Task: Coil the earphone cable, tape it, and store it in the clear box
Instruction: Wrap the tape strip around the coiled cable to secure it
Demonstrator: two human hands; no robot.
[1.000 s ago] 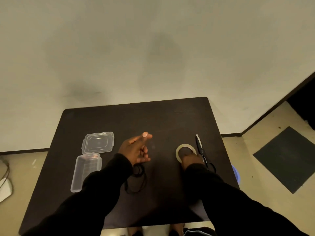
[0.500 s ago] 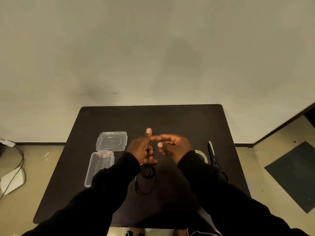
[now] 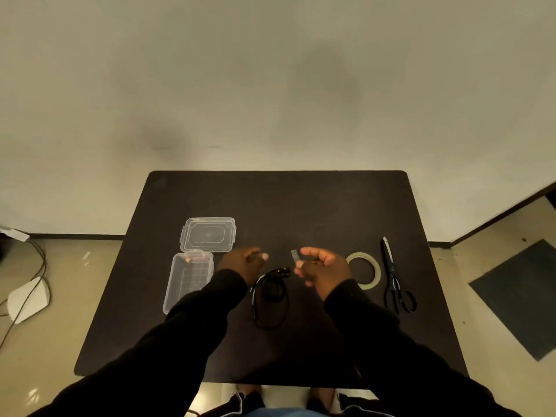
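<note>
The black earphone cable (image 3: 270, 291) hangs in a loose coil below my left hand (image 3: 242, 263), which grips its upper part with curled fingers; the earbud ends stick out to the right. My right hand (image 3: 320, 267) is a little to the right and pinches a short piece of clear tape (image 3: 294, 256) that stands up from its fingertips. The open clear box (image 3: 189, 281) lies left of my left hand, with its lid (image 3: 208, 234) flat just behind it. Both hands hover over the dark table (image 3: 301, 206).
A tape roll (image 3: 376, 273) lies on the table right of my right hand, with black scissors (image 3: 391, 275) beyond it near the right edge. On the floor at the left lie a white device (image 3: 28, 299) and cords.
My hands, which met at the fingertips half a second ago, have drawn apart. The right hand, earlier at the tape roll, now holds a tape piece. The cable stays in my left hand.
</note>
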